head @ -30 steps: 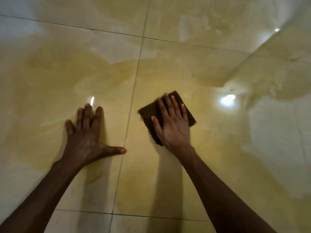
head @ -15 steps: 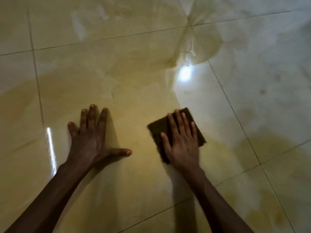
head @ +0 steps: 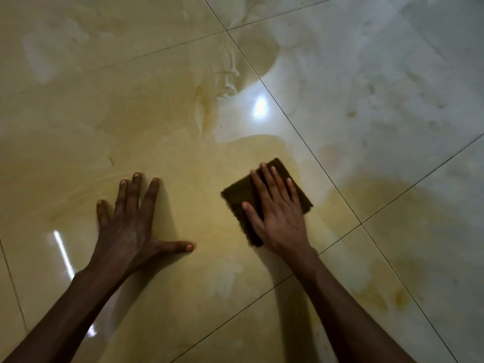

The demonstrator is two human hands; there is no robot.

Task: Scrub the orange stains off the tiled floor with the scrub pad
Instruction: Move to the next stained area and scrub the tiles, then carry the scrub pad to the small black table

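We found the scrub pad point(head: 235, 197), dark brown and roughly square, lying flat on the tiled floor point(head: 379, 87) at the right part of a broad orange stain point(head: 199, 205), close to a grout line point(head: 327, 176) that ran diagonally past it. Our right hand point(head: 277, 218) lay palm-down on top of the pad, its fingers point(head: 262, 187) straight and close together, pressing rather than curling around it. Our left hand point(head: 128, 226) rested flat on the wet tile well apart from the pad, fingers spread wide and thumb stretched out toward the right. Beyond the pad, the stain gave way to paler, greyish tile, where a bright light reflection point(head: 260, 107) showed on the glossy surface.
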